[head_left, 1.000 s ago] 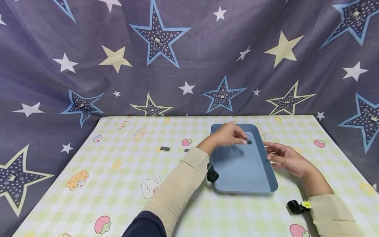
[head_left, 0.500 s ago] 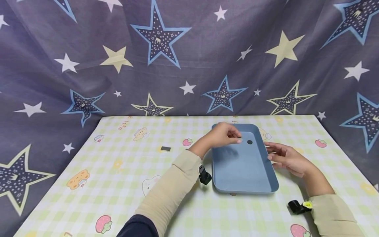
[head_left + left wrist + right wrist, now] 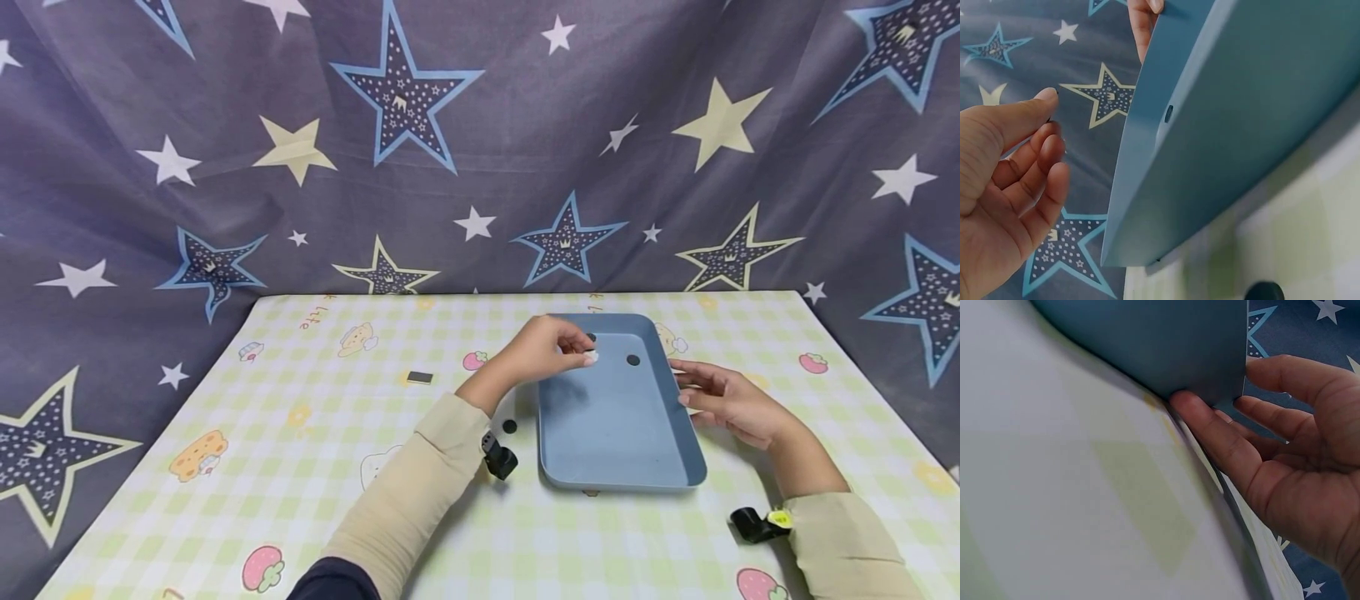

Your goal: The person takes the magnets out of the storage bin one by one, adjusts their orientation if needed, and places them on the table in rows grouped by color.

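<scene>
Currently the left hand pinches a dark piece over the tray the right hand loosely touches.

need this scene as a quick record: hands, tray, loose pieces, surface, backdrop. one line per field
left_hand: left hand over the tray, pinching a thin dark piece; its shape is unclear
right_hand: right hand, fingers touching the outside of the tray's right side
tray: blue-grey rectangular tray
in_tray: dark disc; second dark disc just beyond the left hand
on_table: black disc left of the tray; dark rectangular piece farther left
surface: checked tablecloth
backdrop: star-print cloth
</scene>
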Action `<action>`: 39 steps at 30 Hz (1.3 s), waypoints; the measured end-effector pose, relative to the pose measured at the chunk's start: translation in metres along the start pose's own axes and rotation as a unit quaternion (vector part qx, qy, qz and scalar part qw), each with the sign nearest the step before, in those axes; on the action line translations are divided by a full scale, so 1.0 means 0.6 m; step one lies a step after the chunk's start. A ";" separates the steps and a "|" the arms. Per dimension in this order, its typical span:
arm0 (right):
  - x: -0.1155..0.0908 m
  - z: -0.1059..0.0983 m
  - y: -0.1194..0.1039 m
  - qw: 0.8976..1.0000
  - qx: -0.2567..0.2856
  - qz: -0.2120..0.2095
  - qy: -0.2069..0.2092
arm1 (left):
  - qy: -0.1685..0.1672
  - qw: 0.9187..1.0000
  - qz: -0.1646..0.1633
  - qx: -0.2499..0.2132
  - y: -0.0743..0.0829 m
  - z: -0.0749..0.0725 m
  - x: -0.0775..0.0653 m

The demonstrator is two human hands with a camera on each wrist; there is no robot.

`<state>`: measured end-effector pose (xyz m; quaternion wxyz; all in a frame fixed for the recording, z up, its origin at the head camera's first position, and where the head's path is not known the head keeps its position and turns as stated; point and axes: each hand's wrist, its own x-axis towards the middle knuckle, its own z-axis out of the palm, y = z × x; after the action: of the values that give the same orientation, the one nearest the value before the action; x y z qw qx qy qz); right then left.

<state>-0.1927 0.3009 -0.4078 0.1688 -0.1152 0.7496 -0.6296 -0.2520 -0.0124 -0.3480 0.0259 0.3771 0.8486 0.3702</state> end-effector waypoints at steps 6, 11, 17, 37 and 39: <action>0.000 0.000 0.000 1.000 0.001 -0.002 0.000 | 0.012 1.000 -0.003 -0.003 -0.008 -0.004 -0.016; 0.000 0.000 -0.001 1.000 0.000 -0.003 0.000 | 0.021 1.000 0.004 0.002 -0.013 -0.006 -0.025; 0.000 0.000 -0.002 1.000 0.001 -0.003 -0.001 | 0.027 1.000 0.001 0.005 -0.016 -0.013 -0.039; 0.002 0.000 0.000 1.000 0.001 -0.003 -0.003 | 0.052 0.999 -0.003 0.004 -0.043 -0.031 -0.091; 0.002 0.000 0.000 1.000 -0.001 -0.002 -0.002 | 0.052 0.999 -0.003 0.003 -0.043 -0.033 -0.096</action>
<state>-0.1937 0.3004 -0.4080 0.1692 -0.1185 0.7494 -0.6291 -0.2332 -0.0737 -0.3642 -0.0185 0.3547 0.8512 0.3864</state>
